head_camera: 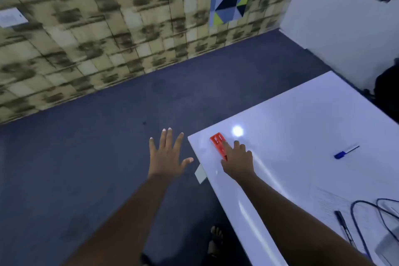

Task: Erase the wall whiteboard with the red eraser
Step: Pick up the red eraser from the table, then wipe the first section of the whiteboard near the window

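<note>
Right hand [237, 161] grip: fingers laid over the near end of the red rectangular plastic eraser [218, 143]; clasp around it not discernible. Eraser lies flat at the corner of the glossy white tabletop [291, 127]. Left hand [167, 157] released, fingers spread, left of the eraser, above the floor. Blue-capped marker [346, 152] well right of the eraser.

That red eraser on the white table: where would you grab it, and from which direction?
Grip the red eraser across its two long sides, coming down from above. It lies flat near the corner of the white table, so only its top and edges are reachable. The right hand already rests on its near end, seemingly fingers to one side, thumb to the other; the left hand hovers open beside the table.
</note>
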`<state>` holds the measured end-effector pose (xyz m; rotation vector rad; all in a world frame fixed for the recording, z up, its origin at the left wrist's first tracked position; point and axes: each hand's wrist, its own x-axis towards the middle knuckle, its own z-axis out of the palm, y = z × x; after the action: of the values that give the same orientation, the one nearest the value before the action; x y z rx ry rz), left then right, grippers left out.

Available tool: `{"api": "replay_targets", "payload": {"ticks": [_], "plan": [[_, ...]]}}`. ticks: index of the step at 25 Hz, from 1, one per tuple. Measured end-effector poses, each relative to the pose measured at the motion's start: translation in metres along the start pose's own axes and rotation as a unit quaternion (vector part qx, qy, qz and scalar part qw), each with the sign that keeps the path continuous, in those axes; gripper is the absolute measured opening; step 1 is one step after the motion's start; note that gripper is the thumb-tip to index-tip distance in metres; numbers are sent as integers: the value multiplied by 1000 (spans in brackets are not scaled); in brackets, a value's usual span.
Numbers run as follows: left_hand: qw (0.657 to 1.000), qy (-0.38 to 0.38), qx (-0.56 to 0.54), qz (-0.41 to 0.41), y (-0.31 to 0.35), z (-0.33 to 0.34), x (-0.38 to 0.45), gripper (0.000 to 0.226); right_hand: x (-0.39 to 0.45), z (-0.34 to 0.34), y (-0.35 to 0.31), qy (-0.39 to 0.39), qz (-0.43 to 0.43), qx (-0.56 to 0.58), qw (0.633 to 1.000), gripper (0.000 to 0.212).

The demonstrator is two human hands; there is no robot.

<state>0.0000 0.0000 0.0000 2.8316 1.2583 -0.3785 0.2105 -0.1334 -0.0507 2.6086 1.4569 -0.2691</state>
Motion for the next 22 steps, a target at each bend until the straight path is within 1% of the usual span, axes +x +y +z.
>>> {"api": "replay_targets", "payload": {"ticks": [1,2,4,7,8,9,11,14,17,20,22], "plan": [[999,-32,16,-7,2,4,1,91,6,5,0,-15,4,8,1000,63],[999,-38,17,-8,2,9,3,91,12,10,1,-19,9,25,999,63],[999,-20,15,-22,-4,14,4,92,19,16,-1,-19,5,29,999,62],[999,-20,10,-34,-19,8,9,95,32,13,-12,-35,4,56,998,60],[999,-19,4,-34,-26,4,12,95,35,6,-16,-44,1,60,997,59],[999,-2,-6,-44,-35,-3,13,95,39,-2,-24,-46,-6,57,997,57],[998,19,-14,-62,-60,-20,14,99,45,-28,-46,-22,-27,54,998,52],[995,42,-11,-89,-118,-54,14,100,59,-87,-102,39,-96,72,992,58],[988,90,4,-126,-190,-96,6,93,75,-155,-179,118,-163,82,976,61],[971,164,4,-171,-283,-138,-20,92,84,-218,-279,194,-221,87,952,59],[961,188,14,-202,-354,-160,-43,93,85,-254,-351,237,-261,65,934,60]]}}
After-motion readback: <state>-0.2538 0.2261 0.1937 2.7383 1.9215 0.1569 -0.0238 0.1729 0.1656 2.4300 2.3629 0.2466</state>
